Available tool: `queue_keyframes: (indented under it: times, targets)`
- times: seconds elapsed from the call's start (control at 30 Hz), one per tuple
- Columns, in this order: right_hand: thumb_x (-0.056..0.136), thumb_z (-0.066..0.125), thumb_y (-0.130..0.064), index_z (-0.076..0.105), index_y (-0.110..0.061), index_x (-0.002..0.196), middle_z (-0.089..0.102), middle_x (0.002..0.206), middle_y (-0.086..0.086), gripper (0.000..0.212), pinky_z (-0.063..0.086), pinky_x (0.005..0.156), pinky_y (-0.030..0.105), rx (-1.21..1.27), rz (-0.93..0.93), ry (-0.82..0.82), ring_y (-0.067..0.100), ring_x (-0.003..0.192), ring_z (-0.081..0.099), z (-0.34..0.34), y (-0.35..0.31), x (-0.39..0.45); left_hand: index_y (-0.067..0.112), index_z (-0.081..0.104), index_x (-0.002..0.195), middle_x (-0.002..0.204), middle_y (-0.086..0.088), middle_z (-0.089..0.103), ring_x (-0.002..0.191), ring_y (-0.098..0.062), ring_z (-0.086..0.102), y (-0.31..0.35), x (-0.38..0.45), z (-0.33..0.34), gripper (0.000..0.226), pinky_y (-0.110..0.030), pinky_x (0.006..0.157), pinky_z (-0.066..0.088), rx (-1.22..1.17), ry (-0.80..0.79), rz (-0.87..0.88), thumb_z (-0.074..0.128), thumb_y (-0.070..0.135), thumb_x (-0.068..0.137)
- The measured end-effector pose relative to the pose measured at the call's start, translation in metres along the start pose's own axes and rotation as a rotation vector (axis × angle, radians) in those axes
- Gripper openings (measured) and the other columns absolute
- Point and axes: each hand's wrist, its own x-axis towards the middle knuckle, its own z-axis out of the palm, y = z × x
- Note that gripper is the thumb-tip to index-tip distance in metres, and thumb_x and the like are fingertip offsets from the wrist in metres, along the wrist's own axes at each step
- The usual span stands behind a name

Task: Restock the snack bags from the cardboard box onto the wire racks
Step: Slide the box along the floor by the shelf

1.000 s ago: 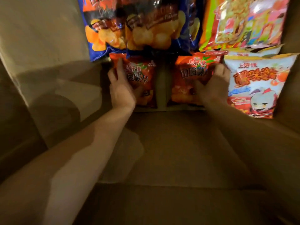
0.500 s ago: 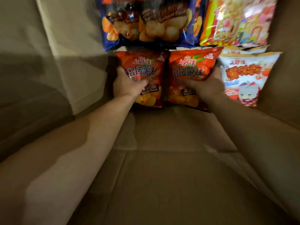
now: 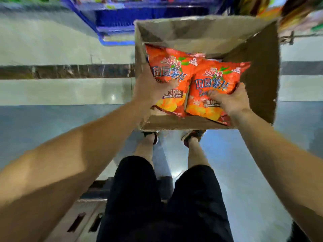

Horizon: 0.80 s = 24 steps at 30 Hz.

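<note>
1. Left hand (image 3: 150,89) grips one red chip bag (image 3: 167,74); right hand (image 3: 229,100) pinches the other bag (image 3: 215,84), both above the cardboard box (image 3: 258,72).
2. Slick film under shallow grips could slip, dropping a bag back inside.

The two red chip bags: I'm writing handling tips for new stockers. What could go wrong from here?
1. The left hand and right hand each grip one red chip bag, left bag and right bag, by the lower part only; a puffy bag may slip or the chips get crushed.
2. The bags overlap, so one could snag the other.
3. The cardboard box stands at the feet; stepping forward risks tripping.
</note>
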Motion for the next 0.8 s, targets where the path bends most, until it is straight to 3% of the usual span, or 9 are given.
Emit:
queue_keyframes:
  times: [0.1,0.23,0.37,0.47,0.53,0.6,0.7,0.8]
  targets:
    - [0.040,0.095,-0.063,0.055,-0.021,0.125,0.071,0.115,-0.004,0.103,0.057,0.093,0.047,0.133,-0.049,-0.037,0.019,0.101,0.071,-0.017,-0.027,-0.048,0.021,0.041,0.137,0.115,0.013,0.058,0.105,-0.011,0.058,0.021,-0.045,-0.060,0.084,-0.028,0.092,0.046,-0.041,0.029,0.029,0.086,0.047,0.071]
    - [0.064,0.093,-0.033,0.054,-0.016,0.130,0.071,0.116,-0.002,0.079,0.058,0.091,0.043,0.221,-0.123,-0.180,0.017,0.100,0.072,-0.018,-0.066,-0.133,0.022,0.037,0.141,0.115,0.013,0.055,0.103,-0.011,0.056,0.014,-0.107,-0.121,0.083,-0.028,0.086,0.041,-0.116,0.081,0.019,0.081,0.049,0.077]
    - [0.077,0.086,-0.015,0.057,-0.022,0.113,0.070,0.107,-0.004,0.047,0.058,0.081,0.031,0.257,-0.217,-0.283,0.013,0.095,0.070,-0.008,-0.079,-0.183,0.022,0.039,0.137,0.112,0.014,0.061,0.097,-0.006,0.062,-0.009,-0.163,-0.155,0.086,-0.032,0.086,0.050,-0.330,0.173,-0.058,0.081,0.057,0.070]
    - [0.076,0.086,-0.014,0.056,-0.017,0.119,0.071,0.109,-0.001,0.052,0.056,0.069,0.023,0.262,-0.286,-0.371,0.012,0.092,0.070,0.005,-0.087,-0.210,0.019,0.040,0.134,0.119,0.001,0.066,0.103,-0.016,0.069,-0.030,-0.196,-0.170,0.072,-0.045,0.094,0.056,-0.569,0.195,-0.060,0.076,0.051,0.081]
    - [0.074,0.088,-0.017,0.054,-0.013,0.126,0.072,0.112,0.002,0.062,0.059,0.077,0.030,0.246,-0.327,-0.399,0.015,0.094,0.071,0.015,-0.093,-0.225,0.021,0.039,0.134,0.119,-0.003,0.067,0.095,-0.017,0.073,-0.041,-0.215,-0.183,0.054,-0.044,0.086,0.060,-0.697,0.228,-0.077,0.068,0.040,0.093]
    - [0.070,0.091,-0.020,0.053,-0.014,0.128,0.072,0.114,0.003,0.069,0.058,0.090,0.043,0.224,-0.353,-0.429,0.019,0.099,0.071,0.025,-0.096,-0.236,0.022,0.037,0.138,0.119,-0.001,0.065,0.088,-0.012,0.073,-0.051,-0.231,-0.196,0.051,-0.037,0.077,0.061,-0.698,0.262,-0.064,0.065,0.030,0.096]
    - [0.061,0.094,-0.028,0.053,-0.017,0.128,0.071,0.116,0.001,0.080,0.056,0.095,0.048,0.166,-0.418,-0.453,0.020,0.102,0.071,0.045,-0.105,-0.259,0.027,0.035,0.138,0.123,0.003,0.063,0.102,-0.015,0.070,-0.074,-0.255,-0.217,0.055,-0.044,0.088,0.059,-0.636,0.354,0.000,0.069,0.031,0.094]
    - [0.069,0.092,-0.024,0.049,-0.016,0.132,0.068,0.119,0.000,0.076,0.055,0.093,0.041,0.122,-0.478,-0.434,0.017,0.101,0.068,0.069,-0.124,-0.280,0.029,0.039,0.134,0.126,0.004,0.063,0.110,-0.018,0.067,-0.098,-0.269,-0.246,0.055,-0.050,0.096,0.055,-0.585,0.470,0.004,0.071,0.041,0.091]
